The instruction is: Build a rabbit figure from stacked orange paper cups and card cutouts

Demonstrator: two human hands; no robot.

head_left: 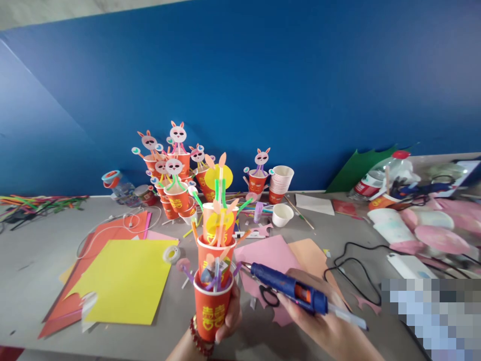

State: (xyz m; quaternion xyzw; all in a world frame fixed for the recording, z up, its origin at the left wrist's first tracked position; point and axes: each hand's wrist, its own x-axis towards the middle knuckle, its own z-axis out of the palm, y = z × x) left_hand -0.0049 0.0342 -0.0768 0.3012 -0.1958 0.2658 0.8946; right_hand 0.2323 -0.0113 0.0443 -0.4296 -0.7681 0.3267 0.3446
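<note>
My left hand point(232, 312) is wrapped round the lowest red paper cup point(213, 313) of an upright stack near the bottom centre. The stacked cups hold green, orange and purple pipe cleaners and yellow paper discs point(225, 176) with peach ears. In my right hand point(313, 313) is a blue glue gun point(278, 283) with a clear glue stick out of its back end. Its nozzle points left, close to a purple pipe cleaner point(237, 269) on the lowest cup; whether they touch is unclear.
Red cups with rabbit faces point(178, 133) stand behind, beside stacked paper cups point(281, 180). Yellow paper point(128, 281) lies left, pink paper point(266, 255) and scissors point(269, 296) centre right. A black cable point(353, 244), a bottle point(383, 173) and pink-white rolls point(394, 228) are right.
</note>
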